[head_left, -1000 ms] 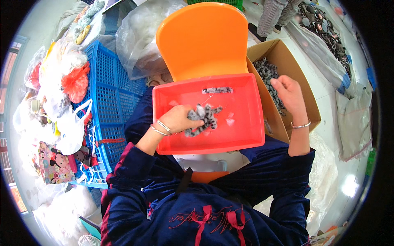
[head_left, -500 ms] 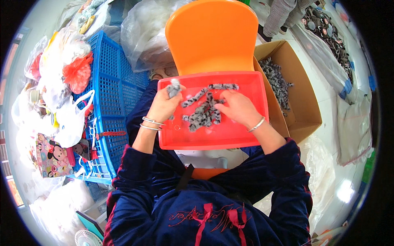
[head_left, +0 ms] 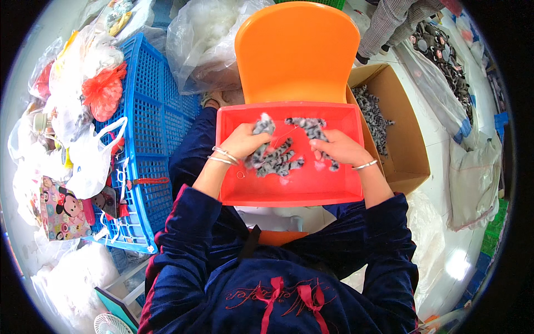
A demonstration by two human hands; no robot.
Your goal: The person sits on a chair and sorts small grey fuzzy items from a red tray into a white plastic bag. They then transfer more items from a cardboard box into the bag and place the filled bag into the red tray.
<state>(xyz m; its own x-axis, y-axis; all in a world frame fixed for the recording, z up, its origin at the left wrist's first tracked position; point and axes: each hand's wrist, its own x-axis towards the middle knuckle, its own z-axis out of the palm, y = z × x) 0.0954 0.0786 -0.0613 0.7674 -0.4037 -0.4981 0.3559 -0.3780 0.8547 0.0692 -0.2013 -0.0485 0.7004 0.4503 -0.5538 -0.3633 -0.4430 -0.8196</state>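
Note:
A shallow red tray [head_left: 300, 192] lies across my lap. Over its left half, my left hand [head_left: 247, 142] is closed round a grey plush piece [head_left: 264, 123] with a white fluffy tip. Black-and-grey striped plush pieces [head_left: 278, 161] lie in a small heap just beside that hand. At the tray's right side, my right hand [head_left: 340, 147] pinches a striped plush piece [head_left: 312, 129] between thumb and fingers. More striped plush hangs below those fingers, and I cannot tell whether it is the same piece. Small white-pink tufts of fluff dot the tray.
An orange chair [head_left: 297, 53] stands beyond the tray. To the right, a cardboard box [head_left: 409, 125] holds many striped plush pieces. A blue crate [head_left: 146, 139] loaded with bags stands left, near a clear bag of white stuffing [head_left: 203, 42]. Another person's checked trouser leg [head_left: 389, 25] shows far right.
My left hand has moved right and down, toward the heap, with the grey plush piece. My right hand has moved right and now grips striped plush drawn away from the heap.

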